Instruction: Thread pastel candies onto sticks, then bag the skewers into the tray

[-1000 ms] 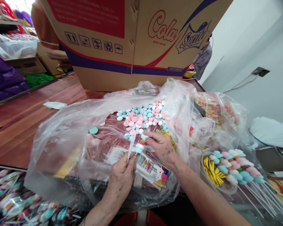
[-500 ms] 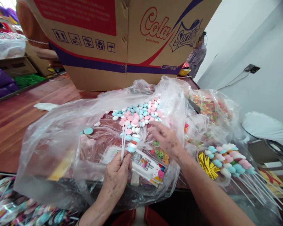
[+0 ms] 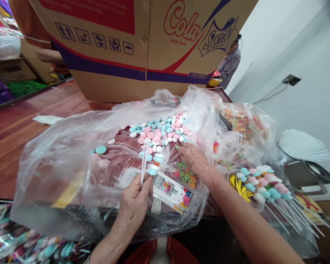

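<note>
My left hand [image 3: 136, 200] is closed around a few thin white sticks [image 3: 144, 163] and a candy skewer [image 3: 155, 163]. Pale blue and white candies with an orange ring between them are threaded on the skewer. My right hand [image 3: 194, 159] has its fingers curled together, with a small green gummy ring [image 3: 177, 147] at the tips. Just below it lie loose green, red and orange gummy rings [image 3: 185, 176]. Beyond both hands spreads a pile of pink, white and blue candies [image 3: 162, 130] on clear plastic. Printed packets [image 3: 170, 190] lie under the skewer.
A large cardboard box [image 3: 112, 82] stands at the back. Finished candy skewers [image 3: 266, 183] and gold ties [image 3: 239, 189] rest in a tub at right. Bagged gummies [image 3: 239, 123] sit behind them. Wrapped candies [image 3: 38, 245] fill the lower left. Two people are partly visible behind the box.
My right hand has moved slightly right and its fingers have drawn in over the gummy rings, more of which now show. My left hand keeps its hold. The view has shifted slightly.
</note>
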Demonstrator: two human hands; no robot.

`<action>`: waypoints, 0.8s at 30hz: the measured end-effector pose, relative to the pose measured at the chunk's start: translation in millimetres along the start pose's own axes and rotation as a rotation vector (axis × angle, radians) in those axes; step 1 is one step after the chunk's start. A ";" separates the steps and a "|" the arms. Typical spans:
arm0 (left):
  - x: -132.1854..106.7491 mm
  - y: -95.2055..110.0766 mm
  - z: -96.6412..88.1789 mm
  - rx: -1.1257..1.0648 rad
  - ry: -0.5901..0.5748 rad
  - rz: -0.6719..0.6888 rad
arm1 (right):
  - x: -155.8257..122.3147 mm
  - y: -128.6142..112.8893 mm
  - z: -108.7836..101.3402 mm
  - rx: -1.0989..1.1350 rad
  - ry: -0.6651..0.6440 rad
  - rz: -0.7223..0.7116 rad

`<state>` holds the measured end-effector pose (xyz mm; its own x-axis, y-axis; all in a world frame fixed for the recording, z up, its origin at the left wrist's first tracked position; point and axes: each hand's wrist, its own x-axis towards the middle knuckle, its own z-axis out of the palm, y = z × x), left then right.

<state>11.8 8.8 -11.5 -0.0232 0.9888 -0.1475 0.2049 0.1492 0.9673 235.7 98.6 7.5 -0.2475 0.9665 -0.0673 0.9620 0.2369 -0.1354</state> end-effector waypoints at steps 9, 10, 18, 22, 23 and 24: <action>-1.0 -2.7 0.0 0.004 -0.005 -0.010 | -9.3 4.0 -32.5 0.149 -0.052 0.015; -0.6 -3.1 0.2 0.006 -0.009 -0.010 | -10.0 4.2 -33.4 0.155 -0.071 0.003; -0.1 -4.9 -1.7 0.006 -0.038 0.006 | -0.8 3.5 -24.1 0.124 -0.172 -0.066; -0.6 -3.6 -1.4 -0.006 -0.027 -0.001 | -6.4 0.9 -22.6 0.165 -0.149 -0.048; -0.6 -3.2 -1.0 -0.006 -0.028 -0.003 | -9.3 -0.1 -21.8 0.189 -0.132 -0.037; -0.5 -2.9 -0.7 -0.008 -0.031 -0.006 | -12.4 -1.2 -20.5 0.219 -0.112 -0.023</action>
<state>10.6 7.9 -14.0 0.0059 0.9872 -0.1593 0.1971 0.1551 0.9680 240.0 88.4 28.8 -0.2921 0.9413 -0.1694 0.9111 0.2200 -0.3487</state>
